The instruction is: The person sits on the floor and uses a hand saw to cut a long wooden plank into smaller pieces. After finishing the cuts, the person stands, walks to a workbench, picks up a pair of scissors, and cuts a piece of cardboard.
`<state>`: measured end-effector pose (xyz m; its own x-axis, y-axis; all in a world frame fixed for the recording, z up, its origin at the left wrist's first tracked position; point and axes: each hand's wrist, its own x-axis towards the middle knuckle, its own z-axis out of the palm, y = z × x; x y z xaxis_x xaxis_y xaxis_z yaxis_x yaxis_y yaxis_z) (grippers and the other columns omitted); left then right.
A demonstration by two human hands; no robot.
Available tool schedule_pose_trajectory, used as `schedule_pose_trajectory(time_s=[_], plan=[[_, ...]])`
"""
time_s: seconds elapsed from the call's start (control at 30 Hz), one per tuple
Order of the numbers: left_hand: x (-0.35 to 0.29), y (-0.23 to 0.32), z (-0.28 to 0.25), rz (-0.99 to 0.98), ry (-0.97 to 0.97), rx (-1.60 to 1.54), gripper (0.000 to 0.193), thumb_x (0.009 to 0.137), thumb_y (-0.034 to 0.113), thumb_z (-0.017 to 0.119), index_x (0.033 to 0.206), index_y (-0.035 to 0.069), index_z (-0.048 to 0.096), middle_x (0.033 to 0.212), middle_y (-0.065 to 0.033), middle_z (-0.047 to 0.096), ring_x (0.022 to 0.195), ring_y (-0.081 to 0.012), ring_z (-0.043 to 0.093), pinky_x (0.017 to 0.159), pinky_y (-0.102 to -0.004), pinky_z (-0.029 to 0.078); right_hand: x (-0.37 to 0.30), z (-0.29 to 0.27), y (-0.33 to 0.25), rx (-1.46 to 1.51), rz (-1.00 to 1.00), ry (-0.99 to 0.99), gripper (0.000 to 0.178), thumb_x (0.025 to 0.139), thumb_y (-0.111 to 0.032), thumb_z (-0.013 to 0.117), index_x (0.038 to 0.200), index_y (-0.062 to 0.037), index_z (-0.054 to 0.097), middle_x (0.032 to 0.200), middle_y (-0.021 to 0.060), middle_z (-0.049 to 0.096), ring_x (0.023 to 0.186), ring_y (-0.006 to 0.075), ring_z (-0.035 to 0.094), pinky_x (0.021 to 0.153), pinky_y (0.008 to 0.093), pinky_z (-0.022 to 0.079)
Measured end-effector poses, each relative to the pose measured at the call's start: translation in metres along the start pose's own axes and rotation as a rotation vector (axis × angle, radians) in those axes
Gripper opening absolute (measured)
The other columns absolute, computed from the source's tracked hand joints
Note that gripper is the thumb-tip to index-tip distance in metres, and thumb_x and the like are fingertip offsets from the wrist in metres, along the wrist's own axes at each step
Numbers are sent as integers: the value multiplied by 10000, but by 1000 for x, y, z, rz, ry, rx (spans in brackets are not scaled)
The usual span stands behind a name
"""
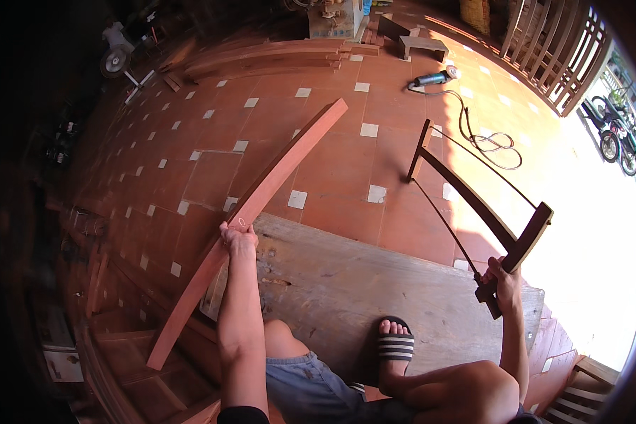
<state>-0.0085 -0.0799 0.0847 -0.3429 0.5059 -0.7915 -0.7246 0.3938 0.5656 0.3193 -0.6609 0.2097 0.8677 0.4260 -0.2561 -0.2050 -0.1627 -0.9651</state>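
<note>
My left hand (pixel 239 236) grips a long reddish wooden beam (pixel 279 179) near its middle, at the left end of a worn wooden bench (pixel 346 275). The beam slants from the lower left up to the far right, and a small light oval mark shows on it beside my fingers. On the right, my right hand (pixel 505 279) is closed round the lower end of a wooden frame saw (pixel 466 198). The saw is held up beyond the bench's right end, apart from the beam. My sandalled foot (pixel 394 346) rests on the bench top.
An angle grinder (pixel 437 77) with a coiled cord lies on the tiled floor (pixel 332 162) ahead. Long planks (pixel 268 58) are stacked at the back, near a small wooden stool (pixel 424 46). Wooden frames (pixel 131 353) lie at lower left; a slatted piece (pixel 555 46) stands far right.
</note>
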Motion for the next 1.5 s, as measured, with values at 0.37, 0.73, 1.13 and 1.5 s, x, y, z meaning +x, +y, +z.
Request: schedule_pose_trajectory(time_s=[0.37,0.73,1.13,1.5], plan=[[-32,-71,-41,-281,492,-272,668,723,350,892,1258,25,662,1210,-143,693,1138,-327,689,929,-448,639,-5,5,1,-30,-24,-8,272,939,-127,743,753,-58,557,631,38,566,554,143,582,559,323,516],[-28,-37,-44,207,-78,714,465,863,470,770,1000,35,678,902,-85,746,872,-286,723,838,-442,594,-2,6,3,-84,-34,3,274,938,-126,742,759,-76,541,619,38,576,545,146,587,544,317,498],[-29,-18,-96,1059,-184,1869,690,773,522,816,1255,96,567,1243,-174,677,1106,-392,677,886,-526,564,-6,1,3,-342,-62,19,363,915,-302,810,806,-81,544,633,25,564,572,118,554,524,292,453],[-19,0,-84,1039,-121,1762,650,781,504,814,1248,107,595,1136,-193,713,1059,-399,694,872,-534,568,1,-7,8,-424,-78,4,322,939,-289,777,835,-92,544,640,11,539,560,109,524,546,293,451]])
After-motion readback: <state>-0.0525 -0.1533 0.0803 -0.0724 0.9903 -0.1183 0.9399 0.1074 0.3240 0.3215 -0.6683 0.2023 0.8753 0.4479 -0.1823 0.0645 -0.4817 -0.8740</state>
